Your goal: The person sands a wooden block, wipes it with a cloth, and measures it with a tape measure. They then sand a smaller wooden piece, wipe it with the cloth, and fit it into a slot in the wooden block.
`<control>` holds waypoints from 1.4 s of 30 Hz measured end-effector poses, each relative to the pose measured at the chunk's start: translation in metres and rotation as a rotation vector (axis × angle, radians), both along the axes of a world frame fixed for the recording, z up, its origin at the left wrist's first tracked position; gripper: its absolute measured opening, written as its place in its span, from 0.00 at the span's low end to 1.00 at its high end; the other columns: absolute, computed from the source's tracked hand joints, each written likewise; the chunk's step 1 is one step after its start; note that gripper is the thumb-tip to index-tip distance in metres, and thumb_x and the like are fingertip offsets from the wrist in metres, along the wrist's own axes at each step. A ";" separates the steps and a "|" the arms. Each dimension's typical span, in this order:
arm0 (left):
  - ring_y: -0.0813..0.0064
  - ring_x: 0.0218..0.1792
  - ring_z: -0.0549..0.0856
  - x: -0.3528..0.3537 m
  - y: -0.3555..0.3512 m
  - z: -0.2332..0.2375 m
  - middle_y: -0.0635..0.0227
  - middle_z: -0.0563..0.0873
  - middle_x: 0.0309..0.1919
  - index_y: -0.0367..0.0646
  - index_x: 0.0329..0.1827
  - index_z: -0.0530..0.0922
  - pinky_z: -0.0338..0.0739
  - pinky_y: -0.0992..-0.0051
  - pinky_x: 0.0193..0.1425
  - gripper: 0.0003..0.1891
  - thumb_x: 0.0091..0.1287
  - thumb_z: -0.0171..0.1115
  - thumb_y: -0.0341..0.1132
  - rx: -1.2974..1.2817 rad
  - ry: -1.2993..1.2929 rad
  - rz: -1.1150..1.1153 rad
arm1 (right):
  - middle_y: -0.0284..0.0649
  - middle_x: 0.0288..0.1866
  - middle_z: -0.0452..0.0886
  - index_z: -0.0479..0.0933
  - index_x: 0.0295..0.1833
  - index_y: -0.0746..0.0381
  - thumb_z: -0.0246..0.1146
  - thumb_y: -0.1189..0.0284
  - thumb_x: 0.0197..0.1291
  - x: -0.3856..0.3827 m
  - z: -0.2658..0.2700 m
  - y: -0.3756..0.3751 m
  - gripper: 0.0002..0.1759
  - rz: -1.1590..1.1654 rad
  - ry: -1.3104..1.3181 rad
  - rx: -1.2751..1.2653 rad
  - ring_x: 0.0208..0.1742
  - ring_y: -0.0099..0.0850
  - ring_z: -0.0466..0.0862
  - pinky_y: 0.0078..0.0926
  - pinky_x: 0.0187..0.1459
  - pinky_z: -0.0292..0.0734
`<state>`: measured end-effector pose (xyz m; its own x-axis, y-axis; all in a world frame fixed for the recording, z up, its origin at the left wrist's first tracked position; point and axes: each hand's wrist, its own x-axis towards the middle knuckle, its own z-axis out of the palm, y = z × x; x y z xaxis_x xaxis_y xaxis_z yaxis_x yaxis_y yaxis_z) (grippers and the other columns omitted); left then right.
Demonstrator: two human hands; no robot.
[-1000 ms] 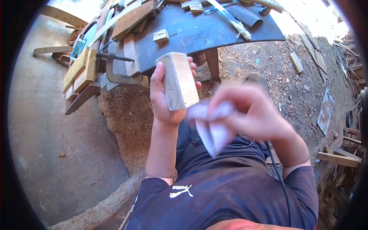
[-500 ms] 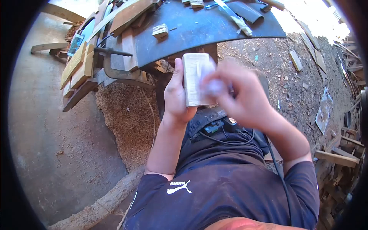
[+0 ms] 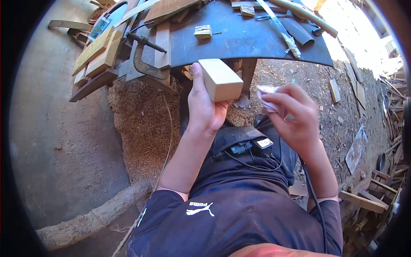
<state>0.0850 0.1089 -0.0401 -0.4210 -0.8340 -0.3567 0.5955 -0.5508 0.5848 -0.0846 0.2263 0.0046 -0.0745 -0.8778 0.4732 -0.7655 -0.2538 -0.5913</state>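
A pale, smooth rectangular wooden block [image 3: 220,75] is tilted in my left hand [image 3: 203,105], its end face turned toward me. The thumb lies along its left side and the fingers pass underneath. To the right, apart from the block, my right hand [image 3: 295,113] pinches a crumpled whitish piece of cloth or paper [image 3: 267,94] between thumb and fingers. Both hands are in front of the dark table [image 3: 239,40], above my lap.
On the table lie a small wood piece [image 3: 203,33], a long pipe-like bar [image 3: 310,18] and several boards. A metal clamp [image 3: 145,64] grips the table's left side. Sawdust [image 3: 141,137] covers the ground below; scrap wood [image 3: 364,201] is piled at the right.
My right hand has drawn away from the block to the right, carrying the crumpled piece. My left hand has tipped the block so that its end now shows. The view has shifted slightly.
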 end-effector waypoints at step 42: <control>0.74 0.52 0.83 -0.023 0.025 0.003 0.61 0.80 0.53 0.39 0.68 0.66 0.81 0.73 0.55 0.29 0.80 0.50 0.56 -0.582 -0.250 -0.252 | 0.34 0.41 0.88 0.86 0.49 0.65 0.65 0.80 0.61 -0.006 0.002 -0.024 0.11 -0.052 -0.788 0.156 0.38 0.16 0.82 0.17 0.39 0.77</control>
<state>0.0625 0.1343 -0.0367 -0.5906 -0.8069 0.0087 0.2992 -0.2089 0.9310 -0.0904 0.2021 0.0063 -0.3779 -0.9157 0.1363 -0.1173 -0.0986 -0.9882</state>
